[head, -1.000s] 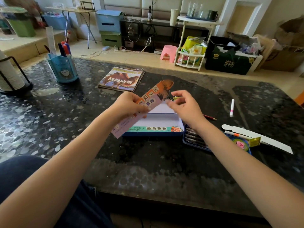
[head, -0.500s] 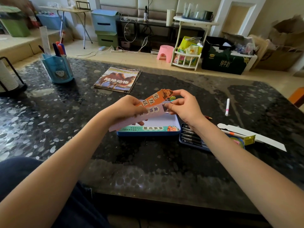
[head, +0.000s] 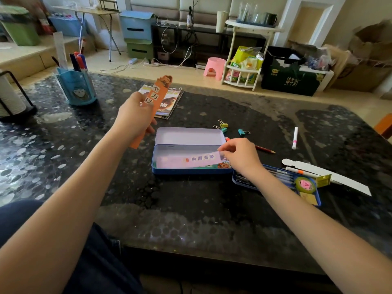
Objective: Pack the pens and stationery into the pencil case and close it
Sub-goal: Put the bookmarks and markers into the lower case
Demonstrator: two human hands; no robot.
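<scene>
A blue tin pencil case [head: 192,171] lies open in the middle of the dark table, its lid [head: 188,135] flat behind it. My right hand [head: 239,154] pinches the right end of a pink bookmark [head: 191,161] that lies lengthwise inside the case. My left hand [head: 135,117] holds an orange bookmark [head: 156,98] upright, to the left of and above the case. Binder clips [head: 224,126], a red pencil [head: 265,149] and a white pen [head: 294,137] lie on the table to the right.
A blue inner tray [head: 275,181] with pens and small items sits right of the case, under my right forearm, with a white bookmark [head: 331,177] beyond it. A magazine [head: 169,102] and a blue pen holder [head: 77,87] stand further back left. A black rack [head: 12,98] is at the left edge.
My hands have parted. The right took the pink bookmark down into the case; the left lifted the orange one up and left. The case now shows open with its lid back.
</scene>
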